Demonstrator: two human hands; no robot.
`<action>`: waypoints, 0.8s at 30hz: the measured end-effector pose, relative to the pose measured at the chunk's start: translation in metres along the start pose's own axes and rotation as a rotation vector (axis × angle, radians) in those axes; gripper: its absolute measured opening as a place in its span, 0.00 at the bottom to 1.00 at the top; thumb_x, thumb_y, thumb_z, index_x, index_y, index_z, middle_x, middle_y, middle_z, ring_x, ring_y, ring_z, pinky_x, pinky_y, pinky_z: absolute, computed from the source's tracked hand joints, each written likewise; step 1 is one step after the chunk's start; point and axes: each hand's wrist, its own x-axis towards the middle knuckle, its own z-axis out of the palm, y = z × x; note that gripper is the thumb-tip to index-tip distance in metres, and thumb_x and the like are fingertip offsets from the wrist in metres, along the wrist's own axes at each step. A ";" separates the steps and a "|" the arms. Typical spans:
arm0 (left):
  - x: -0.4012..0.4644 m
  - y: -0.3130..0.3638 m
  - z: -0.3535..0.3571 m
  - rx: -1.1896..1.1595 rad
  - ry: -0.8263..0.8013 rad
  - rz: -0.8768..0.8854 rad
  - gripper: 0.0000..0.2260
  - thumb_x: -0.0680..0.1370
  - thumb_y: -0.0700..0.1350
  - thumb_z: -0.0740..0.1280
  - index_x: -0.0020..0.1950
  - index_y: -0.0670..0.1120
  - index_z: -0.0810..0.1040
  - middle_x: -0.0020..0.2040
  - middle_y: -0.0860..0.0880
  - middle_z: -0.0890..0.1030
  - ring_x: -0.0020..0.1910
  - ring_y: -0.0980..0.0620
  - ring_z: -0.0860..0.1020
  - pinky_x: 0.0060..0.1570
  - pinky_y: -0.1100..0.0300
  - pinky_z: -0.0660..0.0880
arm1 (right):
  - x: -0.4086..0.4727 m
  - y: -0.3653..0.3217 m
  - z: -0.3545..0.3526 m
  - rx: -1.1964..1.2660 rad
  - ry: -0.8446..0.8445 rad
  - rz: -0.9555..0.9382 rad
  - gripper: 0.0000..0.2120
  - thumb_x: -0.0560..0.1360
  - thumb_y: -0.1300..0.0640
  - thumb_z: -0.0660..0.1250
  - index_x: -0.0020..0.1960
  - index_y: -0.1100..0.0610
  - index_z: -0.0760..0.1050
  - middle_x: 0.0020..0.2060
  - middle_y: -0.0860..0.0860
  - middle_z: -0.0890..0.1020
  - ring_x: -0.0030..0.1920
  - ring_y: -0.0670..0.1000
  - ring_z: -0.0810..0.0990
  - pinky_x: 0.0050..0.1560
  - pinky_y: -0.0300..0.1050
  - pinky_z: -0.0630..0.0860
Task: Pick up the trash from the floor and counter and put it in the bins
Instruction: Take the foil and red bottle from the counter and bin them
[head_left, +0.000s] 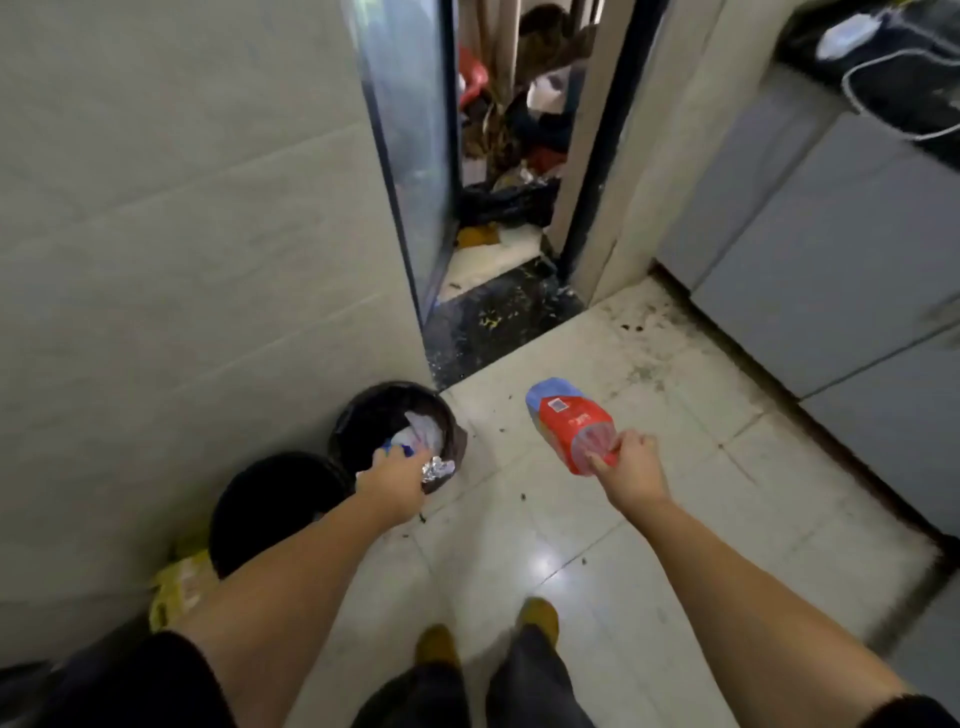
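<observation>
the left hand (397, 475) reaches over the far round black-lined bin (397, 436), fingers closed on a blue scrap right at its rim; white paper and crumpled foil (438, 467) already lie inside. the right hand (631, 465) pinches the neck of a crushed clear plastic bottle with a red label (569, 423), held above the pale tiled floor (623, 545), not yet binned. the nearer black bin (278, 506) looks empty. a yellow wrapper (179, 584) beside it and dark crumbs remain.

Head-height view, steeply down, floorward.
</observation>
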 end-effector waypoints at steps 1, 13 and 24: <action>0.014 -0.008 0.010 -0.017 -0.015 -0.003 0.25 0.76 0.43 0.62 0.73 0.53 0.61 0.68 0.41 0.67 0.67 0.39 0.65 0.63 0.42 0.70 | 0.013 -0.006 0.022 -0.003 -0.029 -0.001 0.19 0.75 0.57 0.68 0.61 0.67 0.69 0.62 0.64 0.68 0.56 0.63 0.76 0.59 0.49 0.71; 0.262 -0.076 0.175 -0.159 0.056 -0.206 0.23 0.76 0.40 0.63 0.71 0.49 0.65 0.67 0.39 0.68 0.67 0.39 0.65 0.58 0.44 0.72 | 0.210 0.007 0.268 0.067 -0.138 0.043 0.14 0.76 0.55 0.68 0.54 0.65 0.71 0.56 0.61 0.69 0.43 0.62 0.78 0.54 0.59 0.79; 0.361 -0.100 0.266 -0.441 0.113 -0.228 0.30 0.78 0.45 0.64 0.77 0.51 0.56 0.77 0.40 0.56 0.76 0.39 0.55 0.74 0.41 0.60 | 0.274 0.032 0.355 0.085 -0.032 0.017 0.11 0.76 0.53 0.68 0.48 0.56 0.67 0.55 0.56 0.69 0.50 0.59 0.80 0.55 0.56 0.81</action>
